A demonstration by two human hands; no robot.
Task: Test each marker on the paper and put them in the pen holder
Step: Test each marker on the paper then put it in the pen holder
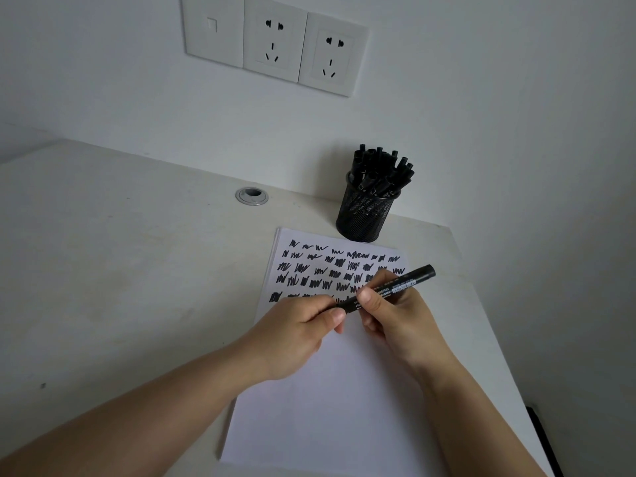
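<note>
A black marker lies slanted above the white paper, its far end pointing up and right. My right hand grips its barrel in the middle. My left hand pinches its near, left end; whether the cap is on is hidden by my fingers. The upper part of the paper carries several rows of black scribbles. Behind the paper stands a black mesh pen holder packed with several black markers.
The white desk ends at a wall with two power sockets and a switch plate. A grey cable grommet sits in the desk left of the holder. The desk's right edge runs close beside the paper.
</note>
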